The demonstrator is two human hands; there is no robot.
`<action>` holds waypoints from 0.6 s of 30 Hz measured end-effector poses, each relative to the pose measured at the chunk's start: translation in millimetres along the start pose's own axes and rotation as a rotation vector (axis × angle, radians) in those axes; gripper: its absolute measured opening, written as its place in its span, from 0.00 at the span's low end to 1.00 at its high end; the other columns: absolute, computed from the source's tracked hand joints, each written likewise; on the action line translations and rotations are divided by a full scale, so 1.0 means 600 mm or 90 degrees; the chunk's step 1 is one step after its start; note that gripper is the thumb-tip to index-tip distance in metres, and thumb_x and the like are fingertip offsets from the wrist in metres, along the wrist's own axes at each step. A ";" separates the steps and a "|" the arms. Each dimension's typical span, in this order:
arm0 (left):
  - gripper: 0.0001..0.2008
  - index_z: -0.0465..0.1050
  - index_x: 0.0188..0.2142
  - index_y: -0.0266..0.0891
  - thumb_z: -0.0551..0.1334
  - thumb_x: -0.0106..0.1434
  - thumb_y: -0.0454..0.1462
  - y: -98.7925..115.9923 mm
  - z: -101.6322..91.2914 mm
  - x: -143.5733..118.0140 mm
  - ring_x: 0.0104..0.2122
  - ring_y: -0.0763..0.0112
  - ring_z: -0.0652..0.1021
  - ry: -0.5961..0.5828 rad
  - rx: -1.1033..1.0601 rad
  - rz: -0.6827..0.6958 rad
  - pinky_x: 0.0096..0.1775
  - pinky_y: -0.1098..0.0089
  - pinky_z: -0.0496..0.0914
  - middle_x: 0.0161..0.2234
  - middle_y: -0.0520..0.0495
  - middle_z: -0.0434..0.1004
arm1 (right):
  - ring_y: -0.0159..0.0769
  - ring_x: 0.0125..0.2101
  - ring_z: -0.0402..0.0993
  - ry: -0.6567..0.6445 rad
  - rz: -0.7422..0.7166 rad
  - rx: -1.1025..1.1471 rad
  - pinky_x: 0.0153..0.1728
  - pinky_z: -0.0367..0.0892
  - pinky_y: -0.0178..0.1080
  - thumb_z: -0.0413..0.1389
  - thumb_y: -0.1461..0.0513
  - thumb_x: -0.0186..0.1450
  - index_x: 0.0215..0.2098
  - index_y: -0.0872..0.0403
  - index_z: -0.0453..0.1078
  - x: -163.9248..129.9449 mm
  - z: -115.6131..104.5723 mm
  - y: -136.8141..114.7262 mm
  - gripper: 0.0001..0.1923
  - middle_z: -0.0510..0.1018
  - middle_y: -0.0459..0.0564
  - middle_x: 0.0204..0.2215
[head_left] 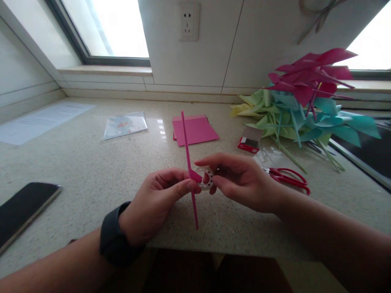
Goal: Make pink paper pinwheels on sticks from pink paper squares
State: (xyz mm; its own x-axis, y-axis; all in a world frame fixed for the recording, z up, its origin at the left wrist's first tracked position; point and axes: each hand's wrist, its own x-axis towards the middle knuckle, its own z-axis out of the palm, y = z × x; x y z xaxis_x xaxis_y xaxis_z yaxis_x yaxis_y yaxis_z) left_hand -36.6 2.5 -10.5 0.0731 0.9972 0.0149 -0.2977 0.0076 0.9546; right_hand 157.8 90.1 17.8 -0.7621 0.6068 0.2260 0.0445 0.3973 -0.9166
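My left hand [159,199] pinches a long pink straw [186,142] near its middle, holding it nearly upright above the speckled counter [91,171]. A small pink paper scrap sits at the pinch point. My right hand [241,179] holds a small clear tape roll [207,179] right against the straw, fingers curled around it. Both hands meet just above the counter's front edge. A dark watch band wraps my left wrist.
Pink paper sheets [195,128] lie behind the hands. Red scissors [288,179] and a small red box [250,140] lie to the right. A heap of pink, teal and green paper pinwheels [305,101] fills the back right. A dark phone [21,209] lies at left, a plastic sleeve [125,124] farther back.
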 end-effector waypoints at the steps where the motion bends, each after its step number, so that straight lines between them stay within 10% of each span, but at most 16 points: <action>1: 0.06 0.83 0.34 0.41 0.70 0.63 0.41 0.000 -0.001 0.000 0.38 0.68 0.79 0.000 0.004 0.000 0.46 0.69 0.70 0.34 0.50 0.84 | 0.33 0.30 0.77 0.001 0.002 0.007 0.31 0.75 0.36 0.57 0.66 0.64 0.50 0.52 0.74 0.001 0.000 0.000 0.16 0.79 0.47 0.32; 18: 0.05 0.83 0.34 0.41 0.71 0.62 0.40 -0.007 -0.004 0.001 0.35 0.73 0.78 0.050 -0.003 0.002 0.42 0.73 0.69 0.33 0.52 0.84 | 0.33 0.31 0.81 0.109 0.051 0.116 0.35 0.79 0.37 0.67 0.64 0.58 0.39 0.53 0.76 0.011 -0.004 0.005 0.10 0.83 0.47 0.32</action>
State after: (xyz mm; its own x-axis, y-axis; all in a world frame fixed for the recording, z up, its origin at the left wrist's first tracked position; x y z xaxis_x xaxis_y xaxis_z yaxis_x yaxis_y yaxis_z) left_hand -37.8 3.4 -15.0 -0.0025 1.0000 -0.0055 -0.3021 0.0045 0.9532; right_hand 154.8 97.2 17.2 -0.6398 0.7449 0.1893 -0.0290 0.2228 -0.9744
